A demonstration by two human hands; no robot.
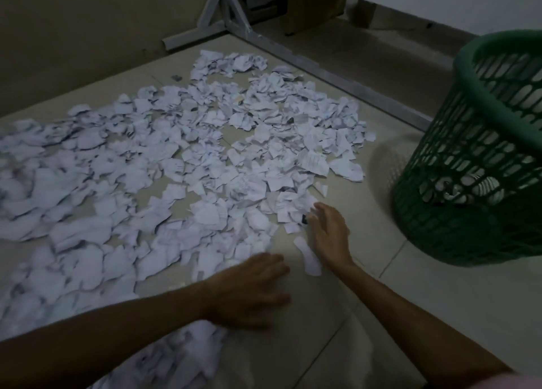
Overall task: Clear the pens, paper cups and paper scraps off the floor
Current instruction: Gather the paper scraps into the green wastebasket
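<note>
Paper scraps (181,159) across the floor (440,315), basket (475,159) at right.

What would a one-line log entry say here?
left hand: flat on floor | right hand: reaching paper scraps | green basket: right

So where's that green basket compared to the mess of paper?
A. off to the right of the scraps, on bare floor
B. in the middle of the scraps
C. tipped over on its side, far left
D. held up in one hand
A: the green basket stands upright on bare floor to the right of the paper scraps, and neither hand touches it.
</note>
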